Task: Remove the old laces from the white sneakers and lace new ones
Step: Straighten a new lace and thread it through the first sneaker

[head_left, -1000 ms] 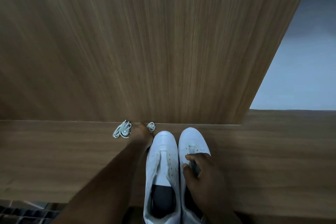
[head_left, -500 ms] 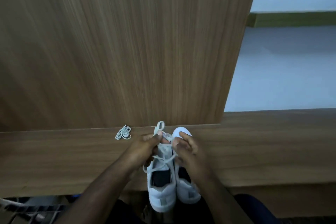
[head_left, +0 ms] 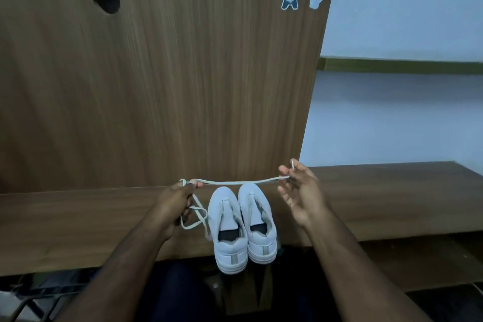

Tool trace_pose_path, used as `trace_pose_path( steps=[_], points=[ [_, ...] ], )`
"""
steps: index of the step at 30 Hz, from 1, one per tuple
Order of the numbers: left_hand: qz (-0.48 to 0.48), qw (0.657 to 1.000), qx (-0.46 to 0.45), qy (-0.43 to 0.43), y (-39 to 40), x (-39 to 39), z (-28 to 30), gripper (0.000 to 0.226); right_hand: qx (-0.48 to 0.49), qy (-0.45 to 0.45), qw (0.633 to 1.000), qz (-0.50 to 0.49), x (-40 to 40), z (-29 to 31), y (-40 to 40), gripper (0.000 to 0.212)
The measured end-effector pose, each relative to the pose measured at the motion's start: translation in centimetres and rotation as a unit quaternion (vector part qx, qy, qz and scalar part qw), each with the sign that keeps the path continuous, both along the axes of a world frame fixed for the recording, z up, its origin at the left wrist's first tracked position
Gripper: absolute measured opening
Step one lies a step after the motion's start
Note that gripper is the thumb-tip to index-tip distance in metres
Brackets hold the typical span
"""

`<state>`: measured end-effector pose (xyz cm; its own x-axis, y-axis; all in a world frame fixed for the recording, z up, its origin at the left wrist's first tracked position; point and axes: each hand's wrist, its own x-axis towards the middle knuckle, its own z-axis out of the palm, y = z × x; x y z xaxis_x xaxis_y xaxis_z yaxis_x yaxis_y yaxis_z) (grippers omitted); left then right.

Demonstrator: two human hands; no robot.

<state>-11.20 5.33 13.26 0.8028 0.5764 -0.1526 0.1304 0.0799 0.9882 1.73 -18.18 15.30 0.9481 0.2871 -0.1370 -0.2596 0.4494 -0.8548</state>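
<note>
Sneakers [head_left: 241, 225] sit laceless at the surface [head_left: 78, 219] edge, six o'clock. Left hand [head_left: 173, 202] and right hand [head_left: 300, 191] each pinch the lace [head_left: 240, 182] stretched above the toes; its loose tail hanging at nine o'clock could tangle during threading

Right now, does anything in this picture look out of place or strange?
Little stands out. Both white sneakers have no laces and their heels hang over the wooden bench edge. The left hand and right hand stretch one lace above them.
</note>
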Motion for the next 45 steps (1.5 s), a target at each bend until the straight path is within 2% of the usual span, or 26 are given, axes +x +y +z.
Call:
trace_pose_path(
  steps=[5,7,9,11,12,13,15,16,18,22,23,25,26,28,30,32,35,36,37,39,40,43,45],
  points=[
    [-0.081,0.995,0.058,-0.018,-1.7,-0.3,0.9,0.029,-0.169,-0.153,0.971,0.070,-1.3,1.3,2.0,0.042],
    [-0.120,0.988,0.093,-0.036,-2.9,-0.2,1.3,0.030,-0.252,-0.231,0.925,0.166,-2.3,1.6,3.1,0.046],
    [-0.157,0.979,0.119,-0.052,-3.6,0.1,1.3,0.033,-0.328,-0.286,0.860,0.268,-3.5,1.7,3.9,0.042],
    [-0.160,0.977,0.128,-0.059,-3.6,0.1,1.3,0.034,-0.381,-0.316,0.824,0.275,-4.1,1.6,4.4,0.022],
    [-0.148,0.979,0.129,-0.058,-3.3,0.2,1.2,0.035,-0.396,-0.308,0.828,0.251,-4.0,1.4,4.5,0.017],
    [-0.132,0.981,0.128,-0.054,-2.9,0.3,1.1,0.037,-0.394,-0.277,0.850,0.214,-3.6,1.3,4.4,0.020],
    [-0.101,0.987,0.118,-0.050,-2.0,0.3,0.8,0.037,-0.333,-0.197,0.915,0.118,-2.3,1.2,3.8,0.021],
    [-0.094,0.988,0.113,-0.047,-1.6,0.2,0.6,0.037,-0.313,-0.183,0.929,0.077,-1.7,1.3,3.2,0.019],
    [-0.112,0.988,0.100,-0.043,-1.4,0.2,0.4,0.037,-0.335,-0.225,0.913,0.054,-1.0,1.6,2.1,0.015],
    [-0.197,0.975,0.100,-0.033,-3.4,0.0,1.3,0.042,-0.351,-0.314,0.841,0.267,-2.6,1.6,2.3,0.042],
    [-0.206,0.973,0.098,-0.033,-3.9,0.0,1.4,0.041,-0.362,-0.332,0.818,0.301,-3.3,1.3,2.9,0.035],
    [-0.191,0.976,0.101,-0.039,-4.1,0.0,1.6,0.042,-0.407,-0.356,0.794,0.279,-3.6,0.5,3.9,0.010],
    [-0.170,0.979,0.105,-0.038,-3.8,0.0,1.7,0.044,-0.417,-0.346,0.802,0.251,-3.4,0.4,4.0,0.018],
    [-0.117,0.987,0.101,-0.037,-2.8,0.0,1.4,0.046,-0.384,-0.274,0.867,0.161,-2.4,0.4,3.7,0.025],
    [-0.083,0.992,0.081,-0.039,-1.8,0.0,1.2,0.044,-0.328,-0.221,0.914,0.094,-1.3,0.7,2.7,0.022],
    [-0.103,0.991,0.080,-0.037,-1.4,-0.2,1.1,0.042,-0.306,-0.232,0.918,0.103,-0.8,1.0,1.8,0.007],
    [-0.178,0.980,0.080,-0.042,-2.5,-0.1,1.2,0.037,-0.283,-0.248,0.900,0.218,-2.1,0.8,2.4,0.040],
    [-0.199,0.976,0.078,-0.050,-3.0,0.0,1.2,0.036,-0.281,-0.243,0.891,0.262,-3.0,0.8,2.8,0.043],
    [-0.213,0.972,0.077,-0.060,-3.3,0.1,1.2,0.036,-0.279,-0.238,0.880,0.300,-3.7,0.5,3.1,0.038],
    [-0.203,0.973,0.075,-0.075,-3.6,0.2,1.4,0.033,-0.281,-0.232,0.874,0.321,-4.2,-0.1,3.4,0.015],
    [-0.179,0.978,0.077,-0.077,-3.4,0.2,1.5,0.033,-0.289,-0.225,0.879,0.305,-4.1,-0.2,3.3,0.005],
    [-0.079,0.989,0.099,-0.075,-1.9,0.2,1.4,0.034,-0.303,-0.169,0.921,0.178,-1.9,-0.4,2.2,0.013],
    [-0.037,0.992,0.097,-0.068,-0.7,0.1,0.9,0.033,-0.271,-0.117,0.954,0.058,-0.1,-0.1,0.7,0.017]
  ],
)
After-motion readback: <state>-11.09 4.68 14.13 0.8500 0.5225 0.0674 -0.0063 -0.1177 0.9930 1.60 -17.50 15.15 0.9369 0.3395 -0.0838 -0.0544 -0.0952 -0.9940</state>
